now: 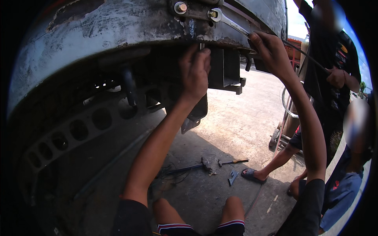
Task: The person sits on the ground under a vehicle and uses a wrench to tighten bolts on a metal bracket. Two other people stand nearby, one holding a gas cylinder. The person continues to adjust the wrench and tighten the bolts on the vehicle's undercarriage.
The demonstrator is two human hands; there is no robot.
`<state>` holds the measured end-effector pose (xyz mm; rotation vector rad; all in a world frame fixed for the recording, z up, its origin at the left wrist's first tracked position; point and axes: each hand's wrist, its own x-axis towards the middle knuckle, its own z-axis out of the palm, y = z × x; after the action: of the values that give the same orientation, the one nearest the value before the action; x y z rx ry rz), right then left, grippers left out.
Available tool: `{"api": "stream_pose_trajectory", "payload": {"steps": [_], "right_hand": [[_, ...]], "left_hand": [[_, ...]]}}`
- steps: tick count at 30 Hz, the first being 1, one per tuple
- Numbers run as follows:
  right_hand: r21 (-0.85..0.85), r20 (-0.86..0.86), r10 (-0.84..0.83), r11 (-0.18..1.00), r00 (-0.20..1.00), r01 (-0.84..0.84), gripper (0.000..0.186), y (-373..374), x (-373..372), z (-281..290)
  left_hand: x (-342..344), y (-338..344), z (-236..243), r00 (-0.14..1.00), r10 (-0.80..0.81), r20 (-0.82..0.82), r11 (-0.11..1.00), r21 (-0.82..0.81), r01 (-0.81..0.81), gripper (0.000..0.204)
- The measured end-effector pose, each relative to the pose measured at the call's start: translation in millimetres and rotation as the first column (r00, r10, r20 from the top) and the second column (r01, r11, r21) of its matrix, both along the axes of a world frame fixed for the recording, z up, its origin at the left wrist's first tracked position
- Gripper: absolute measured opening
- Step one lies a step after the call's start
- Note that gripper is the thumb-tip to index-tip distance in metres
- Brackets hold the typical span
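My right hand (271, 53) is closed on the end of a silver combination wrench (233, 25). The wrench's far end sits around a bolt (214, 14) on the dark plate above the worn metal body edge (130, 29). A second bolt (180, 8) with a washer stands to its left. Below that edge, my left hand (195, 72) is raised with its fingers curled. A short shiny metal piece (202, 46) shows at its fingertips; the rest is hidden behind the fingers. Just right of this hand hangs a black square steel bracket (225, 70).
On the concrete lie a sledgehammer (207, 163), a small hammer (233, 161) and a grey angled metal piece (233, 177). At right stands a person (334, 51) gripping a dark bar (307, 55); another person (346, 173) is nearer. A perforated beam (90, 126) runs underneath at left.
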<state>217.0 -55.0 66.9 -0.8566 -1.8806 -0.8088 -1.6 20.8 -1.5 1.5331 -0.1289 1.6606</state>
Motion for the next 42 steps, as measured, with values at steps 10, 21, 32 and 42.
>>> {"api": "stream_pose_trajectory", "payload": {"steps": [10,21,32,42], "right_hand": [[-0.538,-0.352,0.101,0.792,0.93,-0.29,0.049,-49.0,-104.2,-62.1],[0.113,-0.858,0.436,-0.358,-0.273,-0.927,0.044,-68.5,-219.9,-10.8],[0.082,-0.733,0.669,-0.092,-0.122,-0.992,0.037,-87.7,-214.9,-57.1],[-0.142,-0.282,0.367,0.898,0.886,-0.417,0.032,-29.3,-27.6,-53.0]], "left_hand": [[4.2,-1.8,2.4,0.991,0.013,0.137,0.989,0.142,-0.032,0.007],[1.6,4.8,-7.0,0.994,0.028,0.103,0.99,0.133,-0.042,0.011],[-8.5,6.6,-11.7,0.998,0.007,0.063,0.985,0.169,-0.018,0.005],[-0.5,-1.2,-1.2,0.998,-0.061,0.03,0.995,0.08,0.059,0.017]]}}
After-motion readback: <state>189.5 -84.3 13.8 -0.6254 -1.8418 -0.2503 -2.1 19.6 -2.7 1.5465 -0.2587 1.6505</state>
